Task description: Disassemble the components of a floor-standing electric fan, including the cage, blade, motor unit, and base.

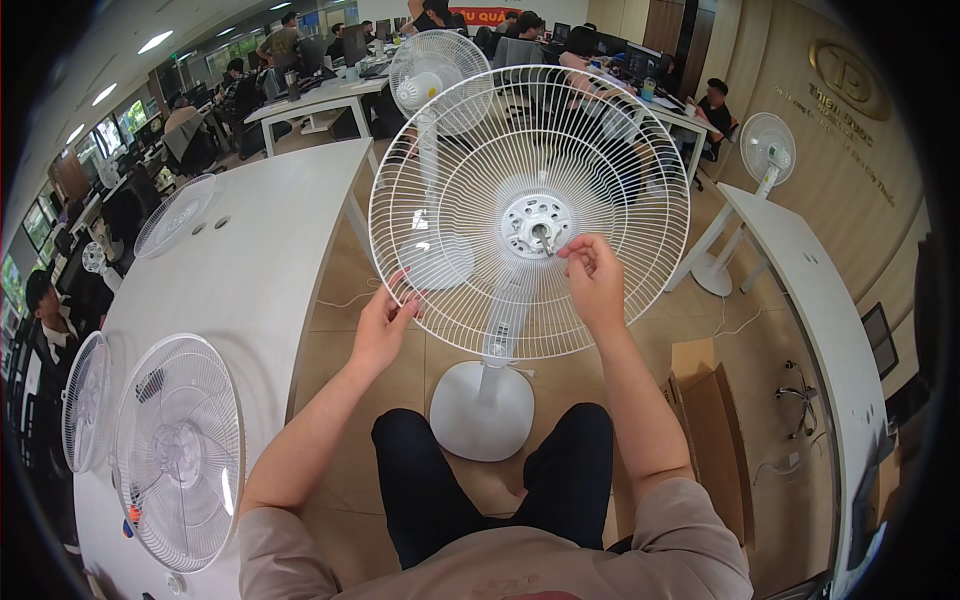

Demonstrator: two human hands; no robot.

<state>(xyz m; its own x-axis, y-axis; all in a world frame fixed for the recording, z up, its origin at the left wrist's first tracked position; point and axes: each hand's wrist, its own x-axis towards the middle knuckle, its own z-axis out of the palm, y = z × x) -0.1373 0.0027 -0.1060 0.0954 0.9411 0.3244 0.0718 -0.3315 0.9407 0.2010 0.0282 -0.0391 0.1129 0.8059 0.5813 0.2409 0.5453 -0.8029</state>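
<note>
A round white wire fan grille faces me on a standing fan, whose pole rises from a rounded white base between my knees. At the grille's center is the white motor hub with a metal shaft sticking out. No blade is on the shaft. My left hand grips the lower left rim of the grille, thumb in front and fingers at the edge. Just right of the shaft, my right hand has thumb and forefinger pinched together; whatever they hold is too small to make out.
On the white table at left lie a flat grille and a caged fan head. Behind stands another fan; a smaller one is at right. An open cardboard box sits right of my leg. Several people work at desks beyond.
</note>
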